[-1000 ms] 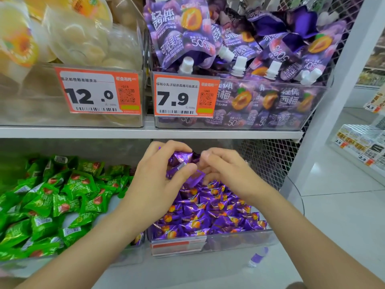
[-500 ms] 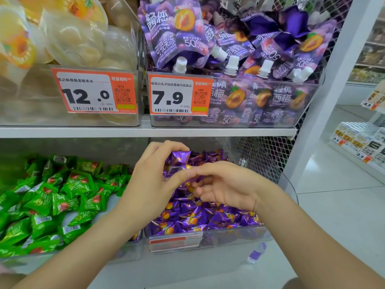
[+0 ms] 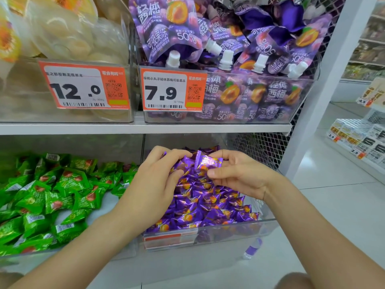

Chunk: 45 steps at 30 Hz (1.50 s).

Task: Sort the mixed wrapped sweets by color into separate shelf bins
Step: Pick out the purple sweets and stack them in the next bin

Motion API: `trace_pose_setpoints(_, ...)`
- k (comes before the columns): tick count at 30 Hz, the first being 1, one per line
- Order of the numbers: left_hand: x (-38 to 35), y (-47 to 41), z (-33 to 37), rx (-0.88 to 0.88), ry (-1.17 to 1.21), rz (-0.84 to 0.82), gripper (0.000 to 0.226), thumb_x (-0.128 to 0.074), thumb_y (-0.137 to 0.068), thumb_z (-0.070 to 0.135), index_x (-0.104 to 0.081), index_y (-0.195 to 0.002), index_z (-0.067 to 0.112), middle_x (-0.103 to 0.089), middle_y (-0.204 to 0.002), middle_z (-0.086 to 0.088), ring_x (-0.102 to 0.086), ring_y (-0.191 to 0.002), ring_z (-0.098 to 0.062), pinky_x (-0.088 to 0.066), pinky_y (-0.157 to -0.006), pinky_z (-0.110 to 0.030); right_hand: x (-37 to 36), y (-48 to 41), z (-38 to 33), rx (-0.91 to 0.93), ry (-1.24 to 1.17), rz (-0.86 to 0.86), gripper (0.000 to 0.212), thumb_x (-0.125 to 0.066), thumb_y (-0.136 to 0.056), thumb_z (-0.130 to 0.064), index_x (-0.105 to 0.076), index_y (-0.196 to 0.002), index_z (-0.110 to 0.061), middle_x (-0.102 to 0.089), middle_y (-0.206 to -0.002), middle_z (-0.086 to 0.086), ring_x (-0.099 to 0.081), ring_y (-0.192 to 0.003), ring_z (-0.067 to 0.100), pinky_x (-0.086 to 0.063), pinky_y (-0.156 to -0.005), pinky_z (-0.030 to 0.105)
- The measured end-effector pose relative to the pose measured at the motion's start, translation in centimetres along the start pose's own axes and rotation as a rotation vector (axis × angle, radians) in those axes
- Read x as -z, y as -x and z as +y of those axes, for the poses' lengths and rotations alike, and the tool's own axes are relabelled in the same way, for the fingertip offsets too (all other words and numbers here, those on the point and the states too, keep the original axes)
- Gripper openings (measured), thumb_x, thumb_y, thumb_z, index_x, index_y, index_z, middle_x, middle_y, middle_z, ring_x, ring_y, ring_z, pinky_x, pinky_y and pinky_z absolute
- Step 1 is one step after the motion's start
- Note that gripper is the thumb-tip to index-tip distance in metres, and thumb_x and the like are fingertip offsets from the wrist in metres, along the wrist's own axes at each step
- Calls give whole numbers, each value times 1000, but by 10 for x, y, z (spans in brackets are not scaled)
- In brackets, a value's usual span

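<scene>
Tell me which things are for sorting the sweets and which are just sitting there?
For the job: left hand, right hand, pinched sweet, purple sweets, green sweets, bins.
Just sitting: juice pouches, price tags, pale jelly cups.

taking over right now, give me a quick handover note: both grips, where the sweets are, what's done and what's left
Left grip: fingers curled round a few purple sweets over the right bin.
Right grip: pinches one purple sweet above the same bin.
Purple pile lies in the right bin, green sweets in the left bin.
Done: no wrong colour shows in either bin.
Left: drop the held sweets on the purple pile and check underneath for strays.
</scene>
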<state>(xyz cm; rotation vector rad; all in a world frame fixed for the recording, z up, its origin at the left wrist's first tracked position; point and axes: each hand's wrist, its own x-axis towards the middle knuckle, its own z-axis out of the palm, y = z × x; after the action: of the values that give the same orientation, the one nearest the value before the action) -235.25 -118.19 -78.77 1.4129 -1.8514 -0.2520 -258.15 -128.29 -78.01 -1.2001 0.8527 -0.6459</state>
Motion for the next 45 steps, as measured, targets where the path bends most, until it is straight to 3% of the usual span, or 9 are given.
trace_pose_setpoints(3, -1, 1, 2, -15, -49, -39, 50, -55, -106, 19, -44, -148, 44, -47, -119, 10, -58, -97, -18, -49, -88, -38, 7, -8, 1, 83, 19, 243, 40, -82, -85, -8, -62, -119, 2, -76, -94, 15, -72, -77, 26, -61, -74, 36)
trace_pose_setpoints(8, -3, 2, 3, -13, -143, -68, 46, -62, -102, 23, -36, -137, 41, -56, -121, 14, -64, -101, -25, -51, -89, -47, 43, -24, 17, 267, 984, 653, 30, -83, -87, -28, -72, -114, -21, -75, -110, -2, -68, -105, 23, -52, -96, 34)
trace_pose_setpoints(19, -5, 0, 3, -37, -145, -64, 28, -64, -100, 25, -49, -117, 42, -55, -107, 16, -63, -97, -17, -52, -82, -43, 43, -56, 34, 264, 1300, 463, 23, -86, -85, -33, -80, -107, -29, -72, -110, 0, -63, -100, 22, -53, -94, 33)
trace_pose_setpoints(26, 0, -4, 6, 74, 83, -16, 22, -69, -99, 23, -61, -112, 38, -65, -103, 25, -55, -75, 17, -38, -68, -10, 47, -56, 35, 250, 1433, 399, 29, -78, -92, -35, -77, -120, -28, -70, -119, 7, -65, -112, 28, -54, -99, 40)
trace_pose_setpoints(30, 3, -4, 7, 42, 72, -15, 22, -71, -98, 22, -62, -110, 38, -65, -103, 21, -54, -72, 18, -38, -68, -5, 8, -29, 9, 395, 1089, 505, 37, -58, -104, -43, -78, -85, -17, -73, -73, 0, -66, -70, 17, -56, -75, 39)
trace_pose_setpoints(35, 3, -3, 5, -113, -20, -27, 26, -76, -93, 18, -65, -111, 34, -60, -108, 18, -60, -101, 2, -45, -84, -14, -46, 7, -11, -89, 295, 50, 63, -53, -103, -57, -73, -107, 3, -76, -92, 25, -69, -68, 28, -56, -56, 30)
trace_pose_setpoints(38, 0, 0, 5, -141, 3, -25, 28, -77, -90, 12, -70, -110, 31, -61, -114, 18, -61, -109, -2, -47, -94, -20, -36, 9, -7, -80, 196, -40, 30, -66, -101, -30, -76, -112, -3, -75, -97, 16, -69, -77, 22, -59, -68, 26)
trace_pose_setpoints(41, -4, 4, 9, -151, -2, -31, 37, -65, -93, 3, -70, -116, 32, -59, -122, 18, -58, -116, 0, -44, -100, -18, -10, 12, -9, -42, 194, -24, 31, -76, -91, -18, -75, -119, -5, -75, -105, 18, -69, -87, 19, -60, -79, 28)
trace_pose_setpoints(45, -3, 5, 10, -91, -29, -16, 41, -58, -102, 12, -57, -135, 36, -62, -126, 18, -59, -112, -3, -45, -97, -24, 25, 5, -3, 167, 561, 340, 22, -84, -88, -15, -78, -109, -13, -80, -94, 9, -74, -85, 20, -63, -84, 39)
